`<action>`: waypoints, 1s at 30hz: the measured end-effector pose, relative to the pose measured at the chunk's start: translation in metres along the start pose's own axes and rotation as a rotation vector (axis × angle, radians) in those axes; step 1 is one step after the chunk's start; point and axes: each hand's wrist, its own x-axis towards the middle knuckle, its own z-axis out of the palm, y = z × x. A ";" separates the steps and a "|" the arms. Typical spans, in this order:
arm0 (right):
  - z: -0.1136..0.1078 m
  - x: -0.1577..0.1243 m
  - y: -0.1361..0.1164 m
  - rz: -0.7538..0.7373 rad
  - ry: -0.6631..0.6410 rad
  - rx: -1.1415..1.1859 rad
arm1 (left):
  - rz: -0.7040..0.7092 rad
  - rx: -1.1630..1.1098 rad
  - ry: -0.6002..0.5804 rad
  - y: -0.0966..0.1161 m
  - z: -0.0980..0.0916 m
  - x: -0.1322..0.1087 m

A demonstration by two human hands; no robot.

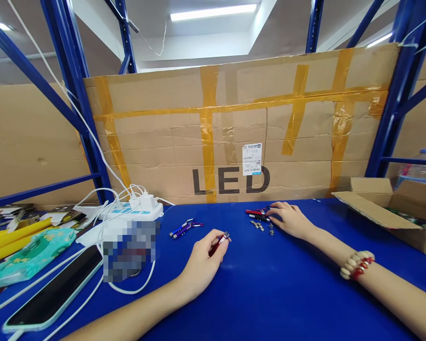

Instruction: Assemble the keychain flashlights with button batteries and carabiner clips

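My left hand (206,255) is closed around a small red keychain flashlight (218,245), its silver end sticking up past the thumb and forefinger. Further back on the right, my right hand (290,220) rests low over the blue tabletop with its fingers apart. Its fingertips are beside a small group of red flashlights (254,212) and a black flashlight (259,218); I cannot tell whether they touch. Just in front of these lie several small silver button cells (258,226). Left of centre is another group of blue and purple flashlights (183,229).
A white power strip (128,211) with plugs and tangled cables stands back left. Near it are a phone (55,289), a teal packet (31,255) and yellow items (17,238). An open cardboard box (397,213) sits at right. A taped cardboard panel (163,151) closes off the back.
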 end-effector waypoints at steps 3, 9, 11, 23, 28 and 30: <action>-0.004 0.000 -0.001 0.000 -0.009 -0.043 | 0.011 -0.009 -0.001 -0.002 0.000 0.000; -0.006 0.000 -0.003 0.026 -0.026 -0.079 | 0.021 -0.011 0.005 -0.003 0.001 0.002; -0.006 0.000 -0.005 0.037 -0.034 -0.083 | 0.014 -0.007 0.008 -0.003 0.001 0.003; -0.016 -0.004 -0.019 0.198 -0.085 -0.130 | -0.013 -0.011 0.015 -0.008 0.000 0.003; -0.018 -0.004 -0.022 0.230 -0.095 -0.133 | -0.015 -0.027 -0.020 -0.012 0.002 0.006; -0.019 -0.004 -0.023 0.223 -0.097 -0.136 | -0.015 -0.032 -0.026 -0.013 0.002 0.007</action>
